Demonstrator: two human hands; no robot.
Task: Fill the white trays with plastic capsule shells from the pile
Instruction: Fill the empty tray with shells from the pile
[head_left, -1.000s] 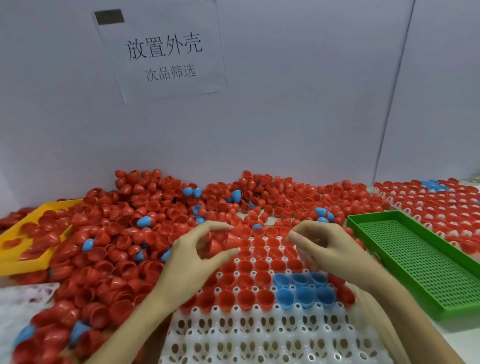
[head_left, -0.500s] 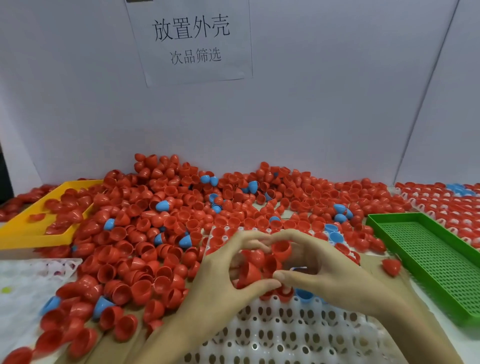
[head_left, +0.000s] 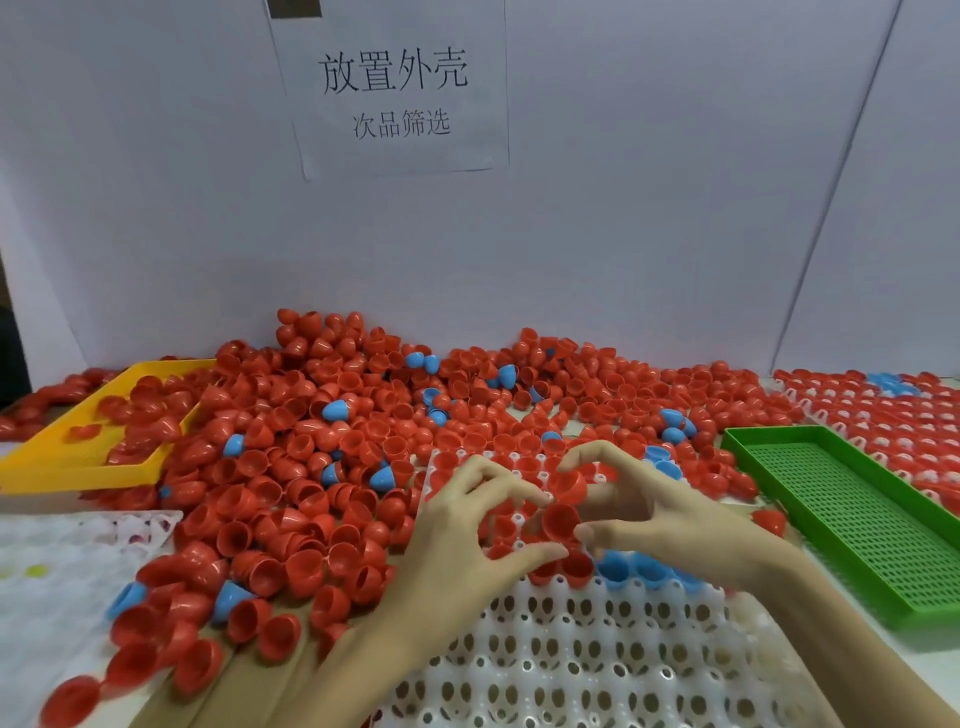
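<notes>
Red shell (head_left: 561, 521) in right hand (head_left: 670, 512), mouth up

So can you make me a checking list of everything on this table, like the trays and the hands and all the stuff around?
Surface: brown cardboard under the pile at the near left.
Job's things: white tray in front, far rows filled, near rows bare; big pile of red shells with a few blue ones; filled tray at far right.
Clutter: yellow tray at left holding some shells; green mesh tray at right.
Grippers: left hand and right hand over the white tray, each gripping red shells.
Cables: nothing seen.
Surroundings: white walls; paper sign with printed characters.
</notes>
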